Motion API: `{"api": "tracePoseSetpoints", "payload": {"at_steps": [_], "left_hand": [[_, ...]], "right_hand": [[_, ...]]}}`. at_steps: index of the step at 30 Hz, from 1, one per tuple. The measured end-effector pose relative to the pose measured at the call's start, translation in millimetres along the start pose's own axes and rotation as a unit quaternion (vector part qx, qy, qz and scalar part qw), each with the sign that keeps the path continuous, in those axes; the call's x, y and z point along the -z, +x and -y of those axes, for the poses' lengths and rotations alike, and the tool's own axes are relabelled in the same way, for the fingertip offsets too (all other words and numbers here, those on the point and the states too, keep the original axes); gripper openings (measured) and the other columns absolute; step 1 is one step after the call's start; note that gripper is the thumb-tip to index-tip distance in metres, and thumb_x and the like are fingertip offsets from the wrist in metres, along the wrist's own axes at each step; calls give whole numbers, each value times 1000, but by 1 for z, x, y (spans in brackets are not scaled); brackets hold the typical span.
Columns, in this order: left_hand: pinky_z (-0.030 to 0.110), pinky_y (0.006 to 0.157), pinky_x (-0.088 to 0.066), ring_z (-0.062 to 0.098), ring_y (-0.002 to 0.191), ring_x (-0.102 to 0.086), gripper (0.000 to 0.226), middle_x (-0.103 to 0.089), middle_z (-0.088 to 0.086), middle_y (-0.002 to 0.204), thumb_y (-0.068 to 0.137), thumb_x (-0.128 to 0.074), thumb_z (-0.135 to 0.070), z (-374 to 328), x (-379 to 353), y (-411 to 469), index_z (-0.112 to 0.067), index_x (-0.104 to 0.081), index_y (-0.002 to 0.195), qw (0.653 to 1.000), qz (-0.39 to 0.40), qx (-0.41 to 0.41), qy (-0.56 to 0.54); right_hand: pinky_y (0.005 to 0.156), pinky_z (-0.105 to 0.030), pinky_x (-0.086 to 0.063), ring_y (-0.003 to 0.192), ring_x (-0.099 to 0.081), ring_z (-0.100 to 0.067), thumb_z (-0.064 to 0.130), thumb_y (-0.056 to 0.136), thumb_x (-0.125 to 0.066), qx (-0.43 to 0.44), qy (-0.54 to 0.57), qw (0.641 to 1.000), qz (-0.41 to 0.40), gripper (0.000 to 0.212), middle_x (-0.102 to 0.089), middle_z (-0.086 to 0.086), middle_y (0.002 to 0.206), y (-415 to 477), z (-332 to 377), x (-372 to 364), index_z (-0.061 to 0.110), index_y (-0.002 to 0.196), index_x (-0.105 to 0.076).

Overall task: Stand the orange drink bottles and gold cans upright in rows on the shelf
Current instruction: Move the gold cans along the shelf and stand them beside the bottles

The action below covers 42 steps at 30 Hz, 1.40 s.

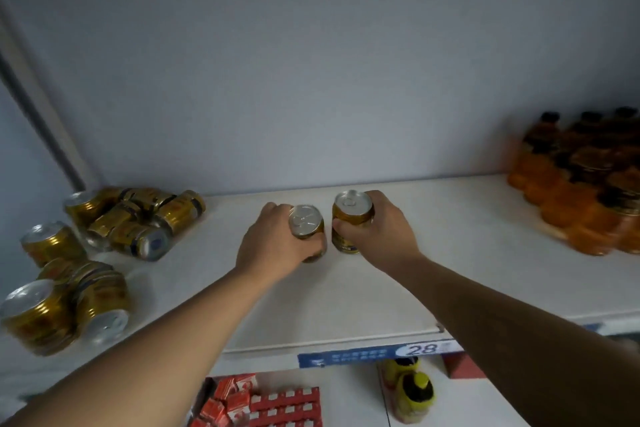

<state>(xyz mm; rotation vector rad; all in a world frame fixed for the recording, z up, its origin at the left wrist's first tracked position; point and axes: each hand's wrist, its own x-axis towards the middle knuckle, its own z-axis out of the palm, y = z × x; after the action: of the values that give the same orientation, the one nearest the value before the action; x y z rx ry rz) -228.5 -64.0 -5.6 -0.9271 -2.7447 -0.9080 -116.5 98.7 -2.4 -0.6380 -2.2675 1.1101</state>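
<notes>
Two gold cans stand side by side in the middle of the white shelf (346, 295). My left hand (273, 243) grips the left gold can (305, 221) around its body. My right hand (381, 229) grips the right gold can (351, 210), which stands slightly farther back. Both silver tops face up. Several more gold cans lie in a jumbled pile (138, 218) at the far left, and others (65, 308) lie nearer the front left edge. Orange drink bottles (585, 191) with dark caps stand grouped at the far right of the shelf.
A blue price strip with a tag reading 28 (420, 348) runs along the shelf's front edge. On the lower shelf sit red cartons (263, 402) and yellow-capped bottles (412, 392). A pale wall (311, 80) closes the back of the shelf.
</notes>
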Motion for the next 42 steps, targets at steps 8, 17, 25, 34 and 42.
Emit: {"api": "tracePoseSetpoints", "payload": {"at_steps": [8, 17, 25, 34, 42], "left_hand": [[27, 54, -36, 14, 71, -61, 40, -61, -4, 83, 60, -71, -63, -119, -90, 66, -28, -57, 72, 996, 43, -60, -45], [27, 48, -44, 10, 54, -60, 31, -62, -3, 60, 63, -73, -48, -207, -161, 130, -22, -58, 61, 993, 55, -61, -90], [32, 61, -50, 22, 73, -66, 32, -65, 10, 84, 71, -76, -45, -215, -194, 167, -18, -62, 79, 993, 83, -40, -79], [44, 74, -58, 25, 81, -67, 33, -65, 11, 92, 73, -77, -41, -210, -217, 182, -16, -67, 91, 990, 87, -36, -103], [43, 90, -53, 24, 101, -63, 61, -49, 0, 116, 74, -85, -37, -207, -233, 180, -25, -58, 127, 991, 46, -10, -128]], "right_hand": [[59, -21, -43, 74, -58, 3, 62, 59, -68, -54, 1, 995, -80, 41, -61, 20, 83, 61, -91, 121, 42, 90, -49], [34, -12, -34, 42, -54, 3, 25, 81, -73, -21, 58, 998, -17, 12, -62, 13, 54, 124, -153, 203, 23, 76, -62], [56, -23, -45, 70, -64, -14, 32, 82, -78, -87, 64, 994, 2, 30, -66, 3, 76, 177, -189, 201, 11, 98, -62], [84, -31, -55, 95, -64, -10, 38, 75, -86, -125, 38, 990, -41, 53, -67, 9, 100, 207, -212, 179, 23, 116, -54], [80, -35, -56, 91, -66, -13, 32, 75, -83, -128, 42, 990, -30, 48, -69, 4, 95, 214, -221, 173, 19, 113, -57]]}}
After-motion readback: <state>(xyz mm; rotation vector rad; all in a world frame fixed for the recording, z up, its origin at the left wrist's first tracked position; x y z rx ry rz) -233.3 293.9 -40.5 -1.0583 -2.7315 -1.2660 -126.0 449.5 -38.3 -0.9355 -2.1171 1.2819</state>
